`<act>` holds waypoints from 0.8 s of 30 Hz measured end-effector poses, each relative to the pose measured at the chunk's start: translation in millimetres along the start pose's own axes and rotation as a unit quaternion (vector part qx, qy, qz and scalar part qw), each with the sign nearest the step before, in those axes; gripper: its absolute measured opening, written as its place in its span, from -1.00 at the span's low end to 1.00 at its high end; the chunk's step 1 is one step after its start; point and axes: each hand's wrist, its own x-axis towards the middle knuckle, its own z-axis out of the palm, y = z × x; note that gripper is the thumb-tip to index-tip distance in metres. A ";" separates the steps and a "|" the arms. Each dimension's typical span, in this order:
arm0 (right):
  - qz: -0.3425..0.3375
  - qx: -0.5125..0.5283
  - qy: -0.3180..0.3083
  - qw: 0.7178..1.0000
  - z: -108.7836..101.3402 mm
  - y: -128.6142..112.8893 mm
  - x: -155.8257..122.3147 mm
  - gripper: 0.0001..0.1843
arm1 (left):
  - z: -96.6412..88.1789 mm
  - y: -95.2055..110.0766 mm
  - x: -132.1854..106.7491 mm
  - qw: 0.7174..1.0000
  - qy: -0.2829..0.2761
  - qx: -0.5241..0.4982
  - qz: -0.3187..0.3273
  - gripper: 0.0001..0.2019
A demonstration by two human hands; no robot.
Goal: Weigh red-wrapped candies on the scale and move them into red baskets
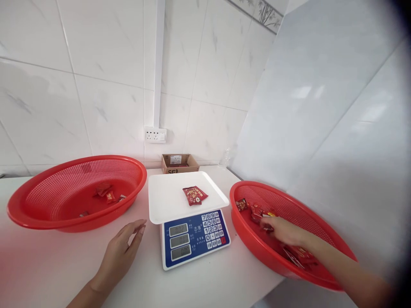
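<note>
My left hand point(123, 244) hovers over the table just left of the scale, thumb and fingers apart and nothing in them. A white scale point(195, 239) with a blue keypad panel stands in the middle. On its white tray point(167, 192) lie red snack packets point(194, 195), overlapping. My right hand point(278, 230) reaches into the right red basket point(247, 247), its fingertips closed on a small dark red packet point(267, 228), partly hidden by the fingers. Several more red packets point(303, 255) lie around that hand in the basket.
At the left stands another red perforated basket point(32, 220) with a few red packets point(105, 191) inside. An open cardboard box point(180, 164) sits behind the scale, against the tiled wall. A wall socket point(156, 135) is above it. The white table's point(221, 282) front edge runs at lower right.
</note>
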 end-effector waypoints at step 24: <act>-0.100 0.240 0.038 0.965 37.1 -153.2 90.4 -0.80 | -2.9 3.5 -0.8 1.000 0.009 -0.018 0.020 -0.76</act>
